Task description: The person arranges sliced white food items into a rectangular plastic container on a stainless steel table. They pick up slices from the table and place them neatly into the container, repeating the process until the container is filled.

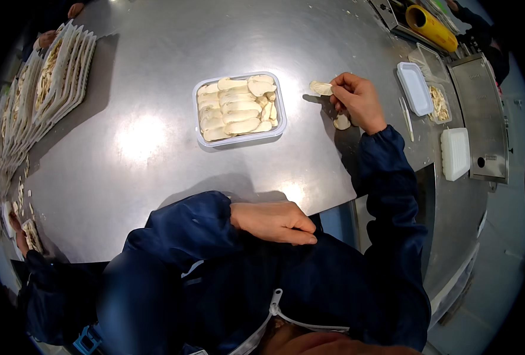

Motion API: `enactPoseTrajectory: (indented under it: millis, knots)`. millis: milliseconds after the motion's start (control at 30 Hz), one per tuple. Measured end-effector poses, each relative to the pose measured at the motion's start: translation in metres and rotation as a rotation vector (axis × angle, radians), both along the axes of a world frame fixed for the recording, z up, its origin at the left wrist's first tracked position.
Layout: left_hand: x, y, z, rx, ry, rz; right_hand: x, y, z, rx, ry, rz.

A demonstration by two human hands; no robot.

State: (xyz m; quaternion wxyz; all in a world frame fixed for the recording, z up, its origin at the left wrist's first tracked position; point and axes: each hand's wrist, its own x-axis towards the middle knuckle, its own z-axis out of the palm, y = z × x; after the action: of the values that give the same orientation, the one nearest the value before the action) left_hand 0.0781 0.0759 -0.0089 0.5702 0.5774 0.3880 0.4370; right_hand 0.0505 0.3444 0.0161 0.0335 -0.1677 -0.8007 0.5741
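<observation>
A white plastic tray (283,116) stands on the steel table (155,57), filled with overlapping rows of pale dried mushroom slices (241,106). To the right of it, my right hand (355,100) pinches a single mushroom slice (320,88) between thumb and fingers, a little above the tabletop. Another slice (342,122) lies on the table just below that hand. My left hand (276,223) rests in front of my body at the near edge of the table, fingers curled, with nothing visible in it.
Stacked trays of sliced pieces (64,71) stand at the left, with a co-worker's hands beside them. Another person's hand (21,237) is at the lower left. At the right are an empty white tray (415,88), tweezers (406,119), a foam tray (455,154) and a yellow roll (431,29).
</observation>
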Motion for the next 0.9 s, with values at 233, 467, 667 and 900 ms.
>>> enactPoseTrajectory:
  millis: [233,467,667,900]
  knots:
    - [0.0,0.001,0.002,0.011,-0.008,0.002,0.017,-0.012,0.005,1.022,0.242,0.105]
    - [0.0,0.0,-0.001,0.035,0.008,0.017,0.009,-0.01,-0.007,1.003,0.326,0.287]
    - [-0.001,-0.001,0.004,0.016,-0.009,0.018,0.003,-0.009,-0.005,1.055,0.247,0.341]
    - [-0.002,-0.001,0.002,-0.024,-0.006,-0.009,-0.001,-0.045,0.01,0.954,0.485,0.371]
